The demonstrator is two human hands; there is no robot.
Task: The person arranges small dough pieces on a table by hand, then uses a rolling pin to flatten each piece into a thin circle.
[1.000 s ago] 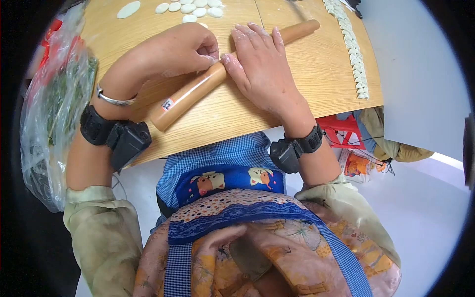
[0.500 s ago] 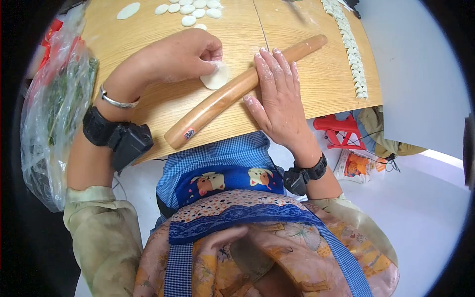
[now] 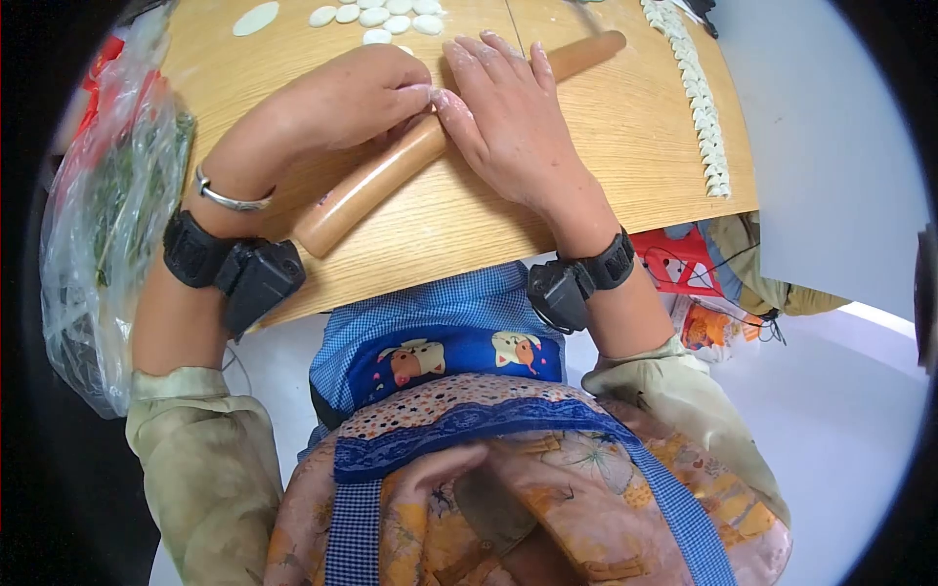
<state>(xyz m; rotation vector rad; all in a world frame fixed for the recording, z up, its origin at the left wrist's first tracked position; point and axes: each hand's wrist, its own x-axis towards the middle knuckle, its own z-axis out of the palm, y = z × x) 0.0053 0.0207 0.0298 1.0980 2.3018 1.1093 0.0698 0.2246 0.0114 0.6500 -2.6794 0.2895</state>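
My right hand (image 3: pixel 513 122) lies flat with fingers stretched out over the middle of a wooden rolling pin (image 3: pixel 376 186), which rests slantwise on the table. My left hand (image 3: pixel 362 93) is closed in a pinch just beside the pin, its fingertips next to my right thumb. The round dough wrapper in its fingers is almost wholly hidden by the hands and the pin. Flour whitens the fingertips of my right hand. Beyond my hands lie several small flattened dough discs (image 3: pixel 374 18) and one larger rolled-out wrapper (image 3: pixel 256 19).
A long row of folded dough pieces (image 3: pixel 699 98) runs along the right side of the wooden table (image 3: pixel 625 146). A clear plastic bag of greens (image 3: pixel 132 195) is at the left edge. A red stool (image 3: pixel 674 264) stands below the table on the right.
My right hand has pushed the rolling pin forward and left, up to my left fingers. The dough wrapper, visible before, is now covered. My left hand has hardly moved.
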